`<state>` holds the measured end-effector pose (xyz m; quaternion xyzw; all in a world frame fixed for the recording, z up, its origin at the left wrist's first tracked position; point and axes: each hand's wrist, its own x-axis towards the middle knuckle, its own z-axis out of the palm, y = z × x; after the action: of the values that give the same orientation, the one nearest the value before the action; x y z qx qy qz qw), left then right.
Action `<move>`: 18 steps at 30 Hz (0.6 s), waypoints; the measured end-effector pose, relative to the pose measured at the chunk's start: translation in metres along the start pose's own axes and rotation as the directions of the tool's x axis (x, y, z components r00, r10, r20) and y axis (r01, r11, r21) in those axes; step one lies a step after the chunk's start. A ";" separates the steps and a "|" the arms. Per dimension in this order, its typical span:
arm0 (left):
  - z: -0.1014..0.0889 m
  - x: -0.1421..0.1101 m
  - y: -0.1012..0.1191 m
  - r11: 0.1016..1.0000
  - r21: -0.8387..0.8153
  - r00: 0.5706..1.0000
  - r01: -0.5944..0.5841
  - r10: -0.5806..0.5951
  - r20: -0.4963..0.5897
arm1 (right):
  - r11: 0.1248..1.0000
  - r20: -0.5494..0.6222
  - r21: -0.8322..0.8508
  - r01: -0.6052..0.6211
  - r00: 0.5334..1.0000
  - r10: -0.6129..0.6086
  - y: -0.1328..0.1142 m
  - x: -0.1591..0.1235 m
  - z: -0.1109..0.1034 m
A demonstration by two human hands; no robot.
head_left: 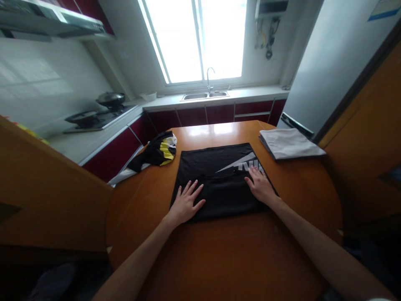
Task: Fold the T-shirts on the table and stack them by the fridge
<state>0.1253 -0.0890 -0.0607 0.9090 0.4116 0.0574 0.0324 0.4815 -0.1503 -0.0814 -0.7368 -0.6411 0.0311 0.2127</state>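
A black garment, perhaps a T-shirt (216,196), lies folded into a rough rectangle on the wooden table (219,255). Pale lettering and a pointed white stripe show on its upper right part. My left hand (185,203) rests on its left side, palm down with the fingers spread. On the right side, my right hand (260,185) lies flat over the cloth and covers part of the lettering. Neither hand grips anything.
A crumpled black, yellow and white garment (158,150) lies at the table's back left. Folded light grey cloth (291,143) sits at the back right. Beyond are a counter with a sink (205,95), a stove with a lidded pan (110,99), and a refrigerator (332,62).
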 end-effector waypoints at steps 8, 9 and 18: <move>-0.027 -0.001 0.004 0.987 -0.059 0.981 -0.152 0.144 -0.130 | 0.980 -0.183 0.177 0.090 0.981 -0.057 -0.004 0.002 -0.011; -0.028 -0.001 0.004 0.981 -0.075 0.977 -0.179 0.169 -0.127 | 0.976 -0.198 0.191 0.105 0.978 -0.067 -0.005 0.002 -0.011; -0.014 0.000 0.003 0.985 -0.092 0.985 -0.147 0.137 -0.101 | 0.945 -0.306 0.274 0.177 0.948 -0.089 -0.011 0.001 -0.015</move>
<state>0.1259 -0.0907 -0.0470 0.9296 0.3434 0.1229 0.0536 0.4764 -0.1528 -0.0642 -0.6473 -0.6398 0.0045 0.4143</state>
